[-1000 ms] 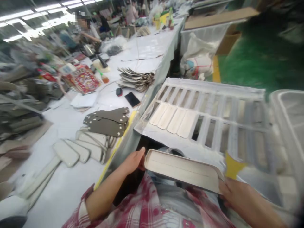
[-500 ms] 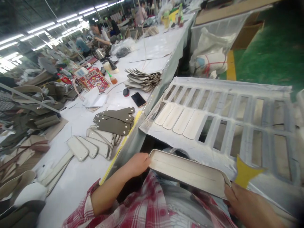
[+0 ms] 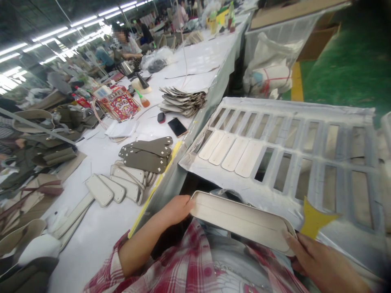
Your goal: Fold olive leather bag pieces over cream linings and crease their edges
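Cutting off the right hand [image 3: 317, 264] at the lower right corner, cropping the white slatted rack [image 3: 305, 162] at the right edge, and shrinking the bottles [image 3: 213, 26] at the far end past telling.

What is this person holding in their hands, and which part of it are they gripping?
A long cream panel with raised edges, held by its two narrow ends: the left hand at one end, the right hand at the other.
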Tool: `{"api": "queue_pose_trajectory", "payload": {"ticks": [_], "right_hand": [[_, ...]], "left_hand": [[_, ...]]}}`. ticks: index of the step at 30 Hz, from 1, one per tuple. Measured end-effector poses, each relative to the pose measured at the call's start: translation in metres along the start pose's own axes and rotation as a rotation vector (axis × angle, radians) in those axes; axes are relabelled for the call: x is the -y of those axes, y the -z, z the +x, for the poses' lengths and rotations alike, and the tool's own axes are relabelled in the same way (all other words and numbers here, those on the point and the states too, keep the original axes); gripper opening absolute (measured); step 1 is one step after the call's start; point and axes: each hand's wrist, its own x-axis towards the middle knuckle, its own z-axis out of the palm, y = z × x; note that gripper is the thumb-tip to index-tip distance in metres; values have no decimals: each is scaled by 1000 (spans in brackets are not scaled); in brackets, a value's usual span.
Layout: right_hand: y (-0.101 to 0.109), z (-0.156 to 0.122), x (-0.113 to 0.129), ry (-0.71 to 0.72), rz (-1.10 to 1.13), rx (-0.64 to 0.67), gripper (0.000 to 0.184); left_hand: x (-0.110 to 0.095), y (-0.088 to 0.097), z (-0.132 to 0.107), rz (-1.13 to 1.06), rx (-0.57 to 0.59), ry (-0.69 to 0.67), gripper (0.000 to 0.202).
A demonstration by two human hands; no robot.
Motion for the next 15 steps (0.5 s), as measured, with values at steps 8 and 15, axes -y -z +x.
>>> {"api": "queue_pose_trajectory", "payload": {"ticks": [8, 15], "right_hand": [[2, 6, 14, -51, -129, 11, 22], [38, 13, 34, -434, 250, 264, 27]], "left_hand": [[-10, 6, 5, 163, -23, -10, 42], [-5, -2, 0, 100, 23, -40, 43]]}}
